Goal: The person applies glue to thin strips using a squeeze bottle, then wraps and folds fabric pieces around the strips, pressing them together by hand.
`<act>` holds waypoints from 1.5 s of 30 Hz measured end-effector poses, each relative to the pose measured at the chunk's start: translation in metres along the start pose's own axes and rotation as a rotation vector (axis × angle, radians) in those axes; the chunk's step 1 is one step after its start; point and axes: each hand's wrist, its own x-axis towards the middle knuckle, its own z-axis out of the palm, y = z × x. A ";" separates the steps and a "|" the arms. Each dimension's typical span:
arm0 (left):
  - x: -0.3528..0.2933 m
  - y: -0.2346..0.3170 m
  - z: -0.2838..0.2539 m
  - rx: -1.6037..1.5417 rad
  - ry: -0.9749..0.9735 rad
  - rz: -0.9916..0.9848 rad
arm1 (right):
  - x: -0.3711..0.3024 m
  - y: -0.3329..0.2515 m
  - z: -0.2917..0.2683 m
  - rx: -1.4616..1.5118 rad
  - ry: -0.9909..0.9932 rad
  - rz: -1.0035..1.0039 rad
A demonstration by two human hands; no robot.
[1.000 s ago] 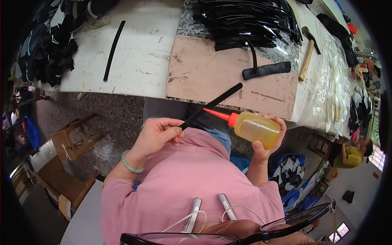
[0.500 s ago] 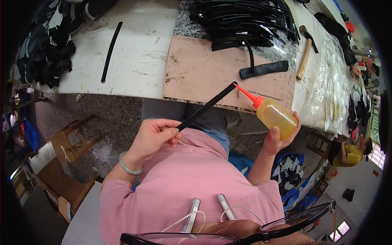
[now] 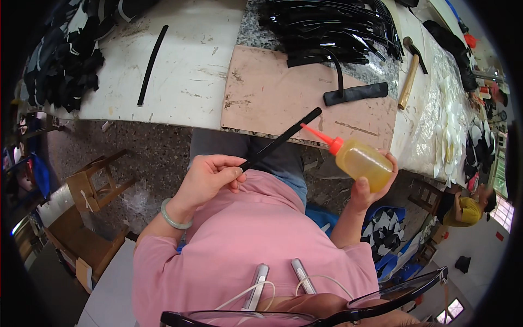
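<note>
"Where's the black strip (image 3: 279, 141)?"
"Over the near edge of the surface (image 3: 185, 98), long axis slanting, far end up-right; the left hand (image 3: 212, 177) pinches its near end."
"The right hand (image 3: 376, 188)?"
"Fingers wrapped around a bottle (image 3: 360, 162), red nozzle (image 3: 322, 137) pointing up-left, perhaps touching the strip."

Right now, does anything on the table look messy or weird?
A little: the pink board has dark stains and scuffs, so it looks worn. One black strip lies alone, away from the shiny black pile.
</note>
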 end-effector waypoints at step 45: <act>-0.042 0.047 -0.053 0.090 0.162 0.493 | -0.001 0.002 0.025 0.666 0.013 0.357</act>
